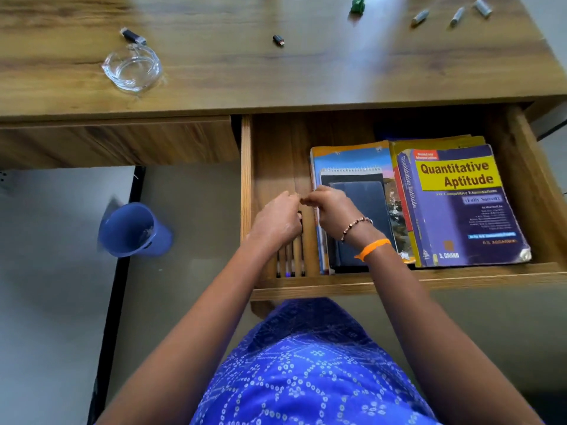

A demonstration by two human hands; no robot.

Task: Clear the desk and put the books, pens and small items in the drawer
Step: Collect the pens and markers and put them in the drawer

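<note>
My blue patterned dress [306, 378] fills the view at 6 o'clock, and from it my two arms reach up into the open drawer [521, 191]. My left hand [277, 220] is curled over the pens [291, 256], which lie side by side along the drawer's left part, their ends pointing back toward me; the fingers seem closed round the far ends, though the grip itself is hidden. My right hand [331, 210] is just beside it, fingertips pinched together near the left hand, and I cannot tell whether they hold anything. To the right, at 3 o'clock in the drawer, the books [454, 207] already lie flat, a dark notebook [362, 216] on the stack beside them. On the worktop [276, 72] at 12 o'clock wait the small items: a glass ashtray [132, 67], a USB stick [133, 36], a small black adapter [278, 40], a green piece [357, 4] and three grey cylinders [454, 14]. I judge the pens light, stiff and apt to roll, best gathered round their middles. The ashtray looks heavy, slick and breakable, so I would take it by the rim.
</note>
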